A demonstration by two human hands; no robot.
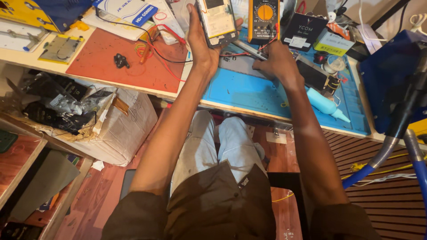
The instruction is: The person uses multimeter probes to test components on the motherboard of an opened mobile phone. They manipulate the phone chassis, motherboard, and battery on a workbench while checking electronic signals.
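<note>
My left hand [201, 42] grips an opened phone [217, 20] with its back off, held upright above the workbench. My right hand [276, 60] rests on the blue work mat [249, 91], fingers curled around a thin tool near a red probe wire; the tool is mostly hidden. An orange-and-grey multimeter [263, 18] stands just behind both hands. Red and black leads [162, 58] trail across the red mat [120, 66] to the left.
A light blue squeeze bottle [327, 106] lies on the blue mat's right side beside a solder spool [333, 64]. A black box [303, 31] stands behind. An open carton of parts [89, 120] sits under the bench at left. Blue hoses [400, 146] hang at right.
</note>
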